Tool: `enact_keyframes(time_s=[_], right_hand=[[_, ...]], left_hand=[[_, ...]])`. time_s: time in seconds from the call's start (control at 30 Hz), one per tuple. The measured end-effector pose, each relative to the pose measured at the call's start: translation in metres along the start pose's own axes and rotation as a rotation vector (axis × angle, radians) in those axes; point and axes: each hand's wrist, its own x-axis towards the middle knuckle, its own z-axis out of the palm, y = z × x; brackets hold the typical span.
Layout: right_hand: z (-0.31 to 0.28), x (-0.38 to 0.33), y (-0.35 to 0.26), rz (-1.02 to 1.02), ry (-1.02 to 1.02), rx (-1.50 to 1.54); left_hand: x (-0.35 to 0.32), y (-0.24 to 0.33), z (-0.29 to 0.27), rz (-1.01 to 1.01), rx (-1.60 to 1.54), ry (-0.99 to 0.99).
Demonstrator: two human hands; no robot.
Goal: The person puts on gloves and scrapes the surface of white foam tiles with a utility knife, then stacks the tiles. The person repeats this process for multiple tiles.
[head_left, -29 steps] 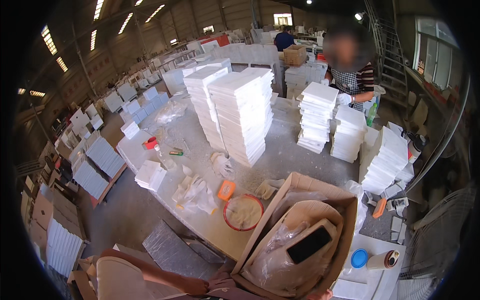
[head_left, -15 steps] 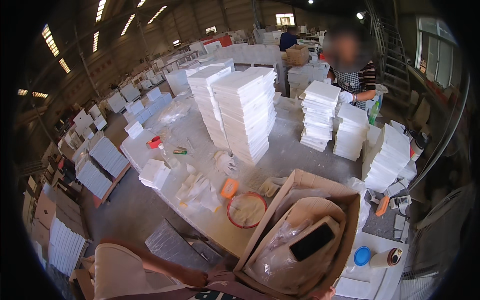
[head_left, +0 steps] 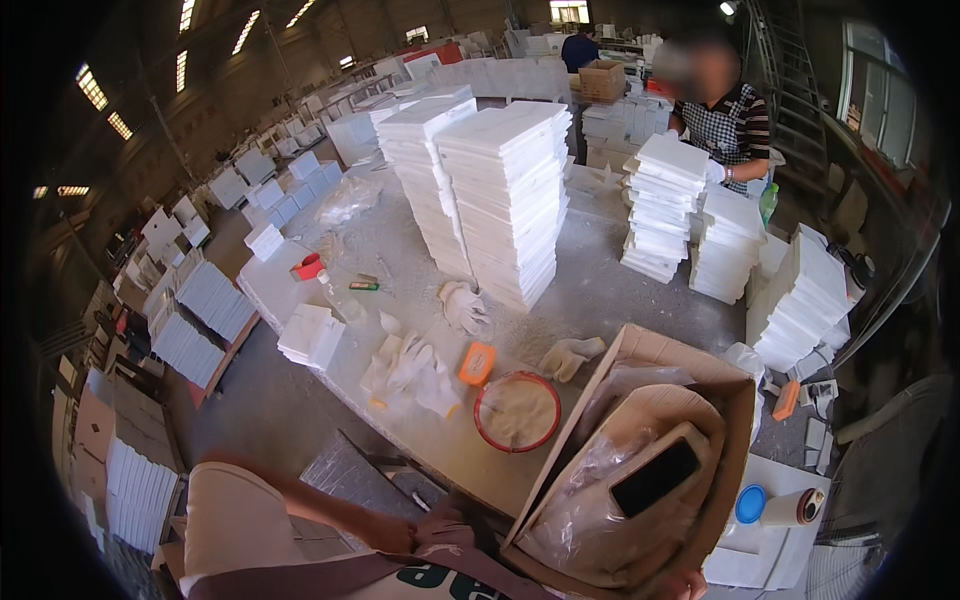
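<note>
Your left hand [head_left: 392, 533] sits low against your apron, and its grip cannot be told from here. Your right hand [head_left: 682, 583] is only a sliver at the lower edge, touching the bottom corner of the open cardboard box [head_left: 640, 455], grip hidden. The box leans against the table [head_left: 600, 290] edge, holding a plastic bag [head_left: 590, 500] and a dark phone [head_left: 655, 477].

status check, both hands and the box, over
Left hand low at the apron, holds nothing visible. Right hand at the cardboard box bottom edge, grip unclear. Black phone lies on the bag inside.
</note>
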Motion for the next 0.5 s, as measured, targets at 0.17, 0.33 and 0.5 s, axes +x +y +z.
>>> enact_keyframes(time_s=[0.17, 0.33, 0.5], right_hand=[[-0.005, 0.006, -0.001, -0.209, 0.040, -0.207], [0.008, 0.015, -0.070, 0.072, 0.139, -0.571], [0.099, 0.044, -0.165, -0.237, 0.572, -0.719]], left_hand=[[-0.015, -0.081, 0.041, 0.144, 0.108, 0.112], [-0.051, -0.136, -0.003, -0.036, 0.105, 0.119], [-0.078, -0.190, -0.036, -0.160, 0.251, 0.662]])
